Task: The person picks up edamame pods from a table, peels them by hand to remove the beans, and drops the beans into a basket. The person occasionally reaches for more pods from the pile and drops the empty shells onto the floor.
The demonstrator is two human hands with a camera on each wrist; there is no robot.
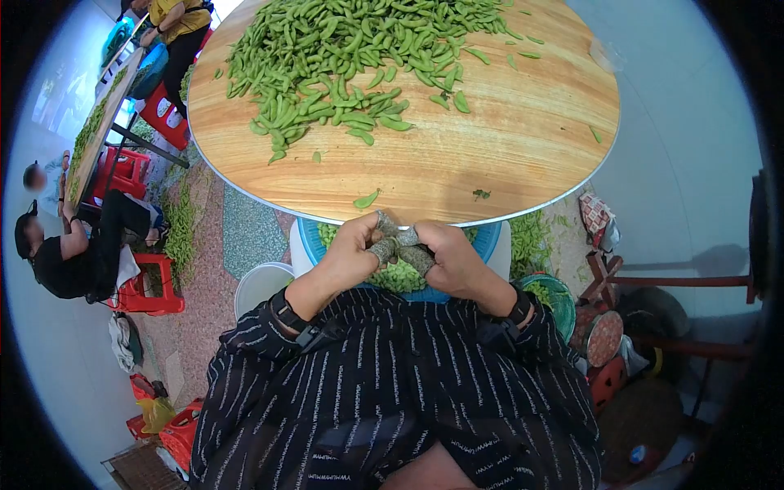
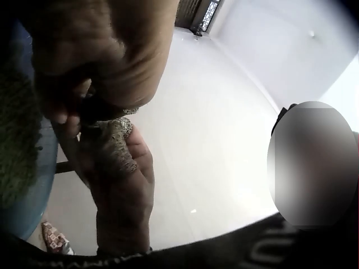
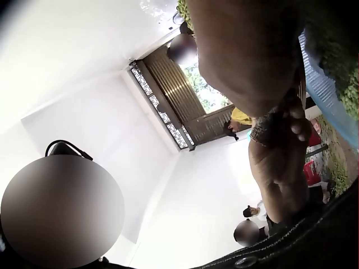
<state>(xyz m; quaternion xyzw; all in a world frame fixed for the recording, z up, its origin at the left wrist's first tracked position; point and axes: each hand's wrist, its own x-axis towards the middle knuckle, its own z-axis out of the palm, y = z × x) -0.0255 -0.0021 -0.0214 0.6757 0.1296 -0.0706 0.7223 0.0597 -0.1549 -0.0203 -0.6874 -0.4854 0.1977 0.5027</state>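
Note:
My left hand (image 1: 347,255) and right hand (image 1: 459,260) meet at the fingertips just off the near edge of the round wooden table (image 1: 506,163). Grey speckled covers (image 1: 418,258) wrap the thumbs and some fingers. Between them both hands pinch a small green bean pod (image 1: 393,243), mostly hidden by the fingers. Right below is a blue basin (image 1: 487,238) holding shelled green beans (image 1: 398,278). In both wrist views the hands are dark and close together, with the pod out of sight. A large heap of green pods (image 1: 343,49) covers the table's far side.
A single pod (image 1: 367,199) lies near the table's edge. To the left stands a white bucket (image 1: 260,286); on the right is a green basket (image 1: 559,304). Other people (image 1: 69,253) sit by a long table (image 1: 98,135) and red stools (image 1: 151,286).

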